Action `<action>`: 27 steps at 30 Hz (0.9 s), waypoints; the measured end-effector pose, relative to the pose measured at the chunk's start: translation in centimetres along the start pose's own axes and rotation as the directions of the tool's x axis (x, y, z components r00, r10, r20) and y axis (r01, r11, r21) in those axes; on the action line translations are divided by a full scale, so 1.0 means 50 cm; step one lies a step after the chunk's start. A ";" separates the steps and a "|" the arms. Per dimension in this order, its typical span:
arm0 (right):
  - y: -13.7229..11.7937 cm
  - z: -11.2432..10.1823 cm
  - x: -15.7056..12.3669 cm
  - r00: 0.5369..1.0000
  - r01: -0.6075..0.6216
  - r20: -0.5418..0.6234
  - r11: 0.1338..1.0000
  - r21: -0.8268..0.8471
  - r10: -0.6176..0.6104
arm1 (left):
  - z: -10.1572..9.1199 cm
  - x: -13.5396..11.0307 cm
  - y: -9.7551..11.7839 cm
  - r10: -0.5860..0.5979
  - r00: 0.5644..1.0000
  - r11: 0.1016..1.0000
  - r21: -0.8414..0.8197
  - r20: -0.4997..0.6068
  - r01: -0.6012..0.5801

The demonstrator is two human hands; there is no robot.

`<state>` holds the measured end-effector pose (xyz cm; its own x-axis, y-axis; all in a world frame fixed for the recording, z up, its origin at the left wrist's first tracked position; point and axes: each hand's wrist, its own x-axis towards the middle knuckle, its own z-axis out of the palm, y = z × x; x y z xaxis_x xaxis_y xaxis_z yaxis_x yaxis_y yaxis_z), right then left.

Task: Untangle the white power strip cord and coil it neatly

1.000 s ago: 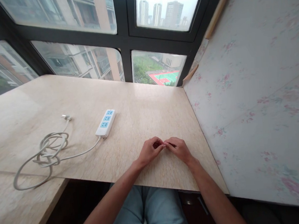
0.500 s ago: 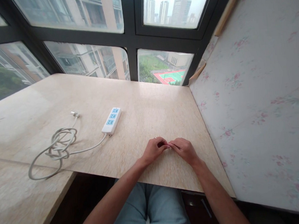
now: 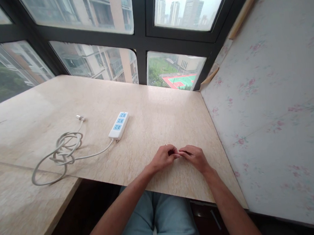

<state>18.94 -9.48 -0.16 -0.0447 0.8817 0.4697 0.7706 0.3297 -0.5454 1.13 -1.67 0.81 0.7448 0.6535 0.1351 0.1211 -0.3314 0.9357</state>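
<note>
My left hand (image 3: 165, 157) and my right hand (image 3: 195, 157) meet fingertip to fingertip over the near part of the stone counter (image 3: 168, 120). Both have their fingers curled into a pinch. Whatever may be between the fingertips is too small or hidden to make out. A ring shows on a finger of my left hand. To the left of the hands, apart from them, lies a white power strip (image 3: 119, 126) with blue socket panels. Its pale cord (image 3: 64, 150) is loosely coiled farther left and ends in a plug (image 3: 80, 118).
A wall with flowered paper (image 3: 267, 105) bounds the counter on the right. Dark-framed windows (image 3: 140, 39) stand along the back. The counter's front edge runs just before my lap, with a second stone slab (image 3: 22, 204) at the lower left.
The whole view has shifted slightly, so the power strip and window appear a little farther right. My hands stay pinched together in nearly the same pose.
</note>
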 end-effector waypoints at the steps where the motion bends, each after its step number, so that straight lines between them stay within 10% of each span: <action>1: 0.000 0.000 0.000 0.999 -0.029 0.019 0.999 0.017 0.028 | -0.003 0.000 0.002 -0.011 1.000 1.000 -0.023 0.028 0.012; 8: 0.004 -0.008 0.000 0.985 -0.169 0.059 0.980 0.109 0.164 | -0.032 0.006 0.002 -0.057 0.984 0.975 -0.202 0.167 0.091; 27: 0.008 -0.004 -0.005 0.950 -0.311 0.085 0.939 0.148 0.301 | -0.017 -0.003 -0.010 -0.112 0.994 0.969 -0.221 -0.012 0.106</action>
<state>19.41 -9.64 -0.37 0.1361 0.9653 0.2230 0.6432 0.0851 -0.7610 0.42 -1.02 0.60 0.7190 0.6942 0.0335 0.0517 -0.1014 0.9935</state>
